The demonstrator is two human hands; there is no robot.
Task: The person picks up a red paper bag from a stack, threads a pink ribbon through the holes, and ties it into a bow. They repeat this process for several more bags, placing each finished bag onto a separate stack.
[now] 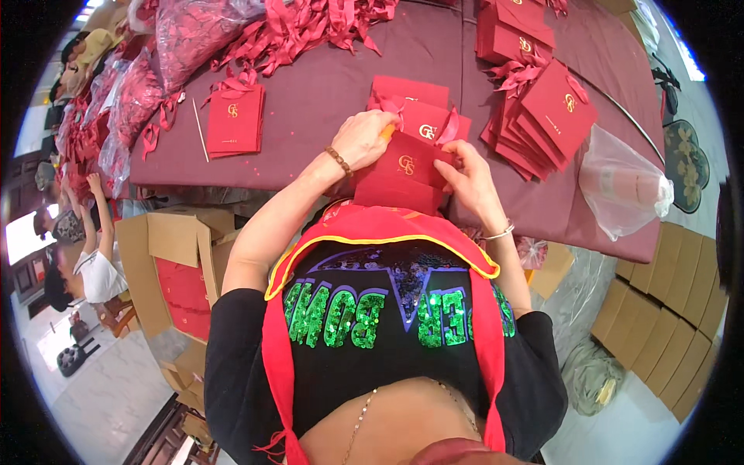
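In front of my body, at the table's near edge, I hold a small red paper gift bag (422, 164) with a gold emblem. My left hand (363, 141), a beaded bracelet at its wrist, is closed at the bag's upper left corner. Something small and yellow (388, 132) shows at its fingertips; I cannot make out what it is. My right hand (466, 177) pinches the bag's right edge, thumb on the front. Another red panel (399, 192) hangs below the emblem. Behind my hands lie more red bags (411, 90) with ribbon handles.
A fanned stack of red bags (562, 108) lies right, beside a clear plastic bag (624, 182). Left are a smaller bag pile (236, 120), a thin white stick (200, 128) and loose ribbons (291, 35). Cartons (659, 325) stand at right, an open box (139, 263) at left. Other people work far left.
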